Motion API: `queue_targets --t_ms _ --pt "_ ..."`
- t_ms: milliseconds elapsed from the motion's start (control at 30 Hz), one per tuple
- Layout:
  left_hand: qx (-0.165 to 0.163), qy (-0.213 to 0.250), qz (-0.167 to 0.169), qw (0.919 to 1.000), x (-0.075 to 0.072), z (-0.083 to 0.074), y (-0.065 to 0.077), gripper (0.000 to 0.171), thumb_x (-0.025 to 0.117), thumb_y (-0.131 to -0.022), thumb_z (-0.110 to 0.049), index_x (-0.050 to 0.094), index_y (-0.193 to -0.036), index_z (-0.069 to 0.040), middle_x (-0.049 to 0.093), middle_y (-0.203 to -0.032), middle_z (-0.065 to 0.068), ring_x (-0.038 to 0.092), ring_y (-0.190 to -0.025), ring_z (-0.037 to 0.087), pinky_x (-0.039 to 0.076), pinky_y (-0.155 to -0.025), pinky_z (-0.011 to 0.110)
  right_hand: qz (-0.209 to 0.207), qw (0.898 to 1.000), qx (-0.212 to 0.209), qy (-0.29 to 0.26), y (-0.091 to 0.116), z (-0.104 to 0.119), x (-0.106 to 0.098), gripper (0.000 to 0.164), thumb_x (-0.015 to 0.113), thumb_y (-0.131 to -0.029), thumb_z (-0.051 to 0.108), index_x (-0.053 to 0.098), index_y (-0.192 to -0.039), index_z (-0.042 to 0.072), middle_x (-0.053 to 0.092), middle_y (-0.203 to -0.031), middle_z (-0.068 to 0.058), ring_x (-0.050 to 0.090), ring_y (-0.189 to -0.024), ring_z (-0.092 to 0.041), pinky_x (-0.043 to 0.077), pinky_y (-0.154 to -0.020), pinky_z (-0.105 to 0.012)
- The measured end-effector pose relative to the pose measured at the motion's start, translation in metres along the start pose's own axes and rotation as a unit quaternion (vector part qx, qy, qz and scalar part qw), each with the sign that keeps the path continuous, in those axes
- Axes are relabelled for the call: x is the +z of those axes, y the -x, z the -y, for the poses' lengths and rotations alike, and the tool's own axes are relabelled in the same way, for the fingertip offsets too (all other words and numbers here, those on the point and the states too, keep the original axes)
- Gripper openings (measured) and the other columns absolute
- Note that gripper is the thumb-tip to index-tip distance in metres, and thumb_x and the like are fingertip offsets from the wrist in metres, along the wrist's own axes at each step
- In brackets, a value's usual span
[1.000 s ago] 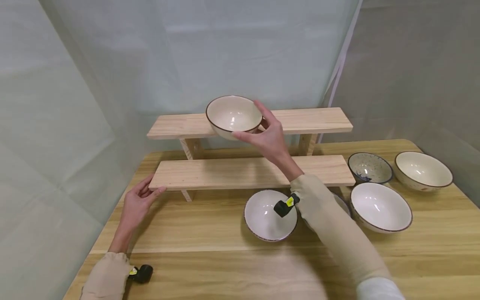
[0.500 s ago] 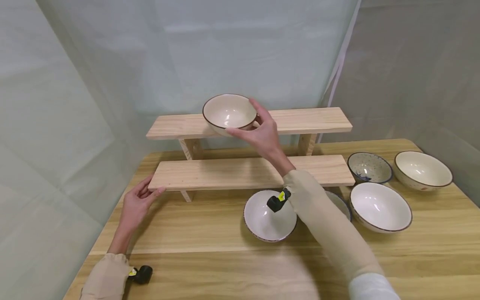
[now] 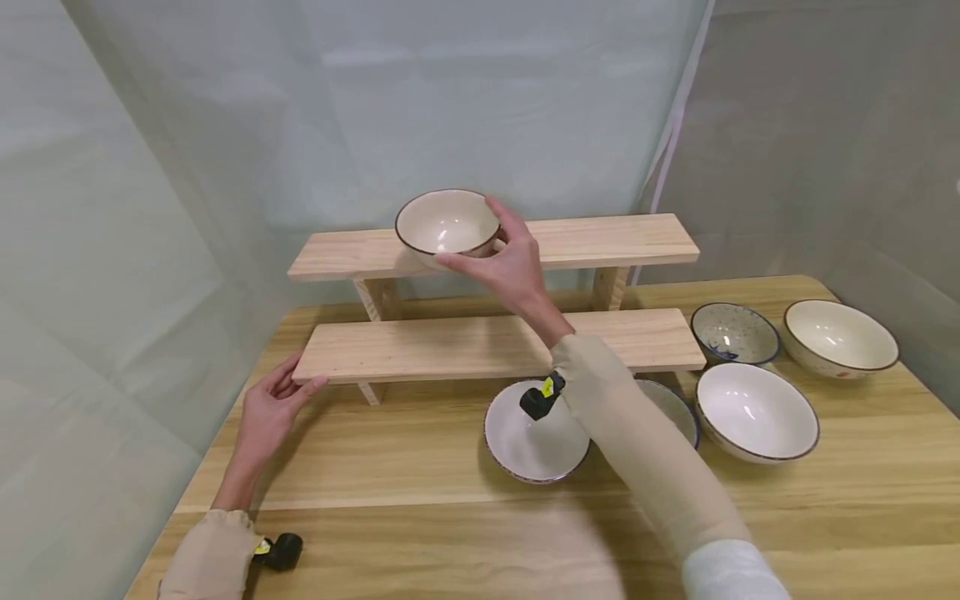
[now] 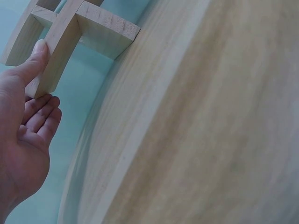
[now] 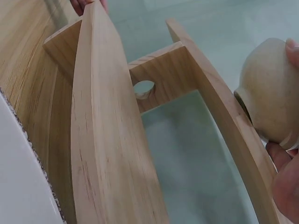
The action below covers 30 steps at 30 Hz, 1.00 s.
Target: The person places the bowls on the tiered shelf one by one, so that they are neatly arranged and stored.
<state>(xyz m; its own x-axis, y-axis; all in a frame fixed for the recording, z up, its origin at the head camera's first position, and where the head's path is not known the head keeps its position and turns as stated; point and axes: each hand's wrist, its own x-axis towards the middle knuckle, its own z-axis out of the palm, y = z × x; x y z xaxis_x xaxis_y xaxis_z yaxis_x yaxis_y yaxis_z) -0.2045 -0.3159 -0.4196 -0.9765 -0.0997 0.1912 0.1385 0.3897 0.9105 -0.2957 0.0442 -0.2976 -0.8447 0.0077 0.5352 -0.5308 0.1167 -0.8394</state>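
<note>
A cream bowl with a dark brown rim [image 3: 442, 223] is in my right hand [image 3: 513, 265], thumb at its near side and fingers at the right of its rim. It stands upright at the upper board [image 3: 600, 239] of a two-tier wooden shelf, left of the middle. From the right wrist, the foot of the bowl [image 5: 266, 86] shows right at the board's edge. My left hand [image 3: 266, 412] holds the left end of the lower board [image 3: 420, 348]. In the left wrist view, the thumb lies on that board [image 4: 58, 58] and the fingers curl under it.
A white bowl [image 3: 536, 437] stands on the wooden table [image 3: 375, 533] before the shelf. Behind my right sleeve is a grey bowl [image 3: 671, 408]. Farther right are another white bowl [image 3: 757, 412], a speckled bowl [image 3: 735, 329] and a cream bowl [image 3: 840, 333]. Pale sheeting [image 3: 465, 100] hangs behind.
My right hand has moved left along the upper board with the cream bowl, uncovering more of the grey bowl. My left hand keeps its hold on the lower board.
</note>
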Motion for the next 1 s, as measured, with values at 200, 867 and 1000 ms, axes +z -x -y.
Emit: queue_targets --t_ms 200,867,1000 --pt "-0.006 0.003 0.004 1.0 -0.001 0.002 -0.001 0.072 0.072 -0.101 -0.022 0.036 -0.158 0.004 0.046 -0.149 0.032 0.056 -0.11 -0.009 0.049 -0.085 0.009 -0.004 1.0 0.012 0.007 -0.003 0.001 0.004 0.098 0.097 -0.073 0.02 0.045 -0.155 0.004 0.044 -0.15 -0.019 0.063 -0.117 -0.032 0.06 -0.083 -0.029" --pt "0.001 -0.007 0.005 1.0 -0.003 0.006 -0.002 0.071 0.071 -0.102 -0.022 0.036 -0.158 0.003 0.049 -0.148 0.031 0.056 -0.109 -0.011 0.049 -0.085 0.009 0.047 0.995 0.042 0.075 -0.011 0.009 0.012 0.107 0.091 -0.08 0.035 0.029 -0.162 0.004 0.046 -0.15 -0.015 0.053 -0.125 -0.024 0.052 -0.094 -0.033" --pt "0.001 -0.008 0.004 1.0 -0.003 0.005 -0.003 0.07 0.071 -0.102 -0.022 0.036 -0.158 0.003 0.049 -0.148 0.03 0.056 -0.11 -0.01 0.049 -0.085 0.008 0.052 0.995 0.048 0.07 -0.014 0.01 0.016 0.108 0.092 -0.08 0.037 0.029 -0.161 0.006 0.05 -0.145 -0.013 0.054 -0.124 -0.022 0.052 -0.094 -0.032"
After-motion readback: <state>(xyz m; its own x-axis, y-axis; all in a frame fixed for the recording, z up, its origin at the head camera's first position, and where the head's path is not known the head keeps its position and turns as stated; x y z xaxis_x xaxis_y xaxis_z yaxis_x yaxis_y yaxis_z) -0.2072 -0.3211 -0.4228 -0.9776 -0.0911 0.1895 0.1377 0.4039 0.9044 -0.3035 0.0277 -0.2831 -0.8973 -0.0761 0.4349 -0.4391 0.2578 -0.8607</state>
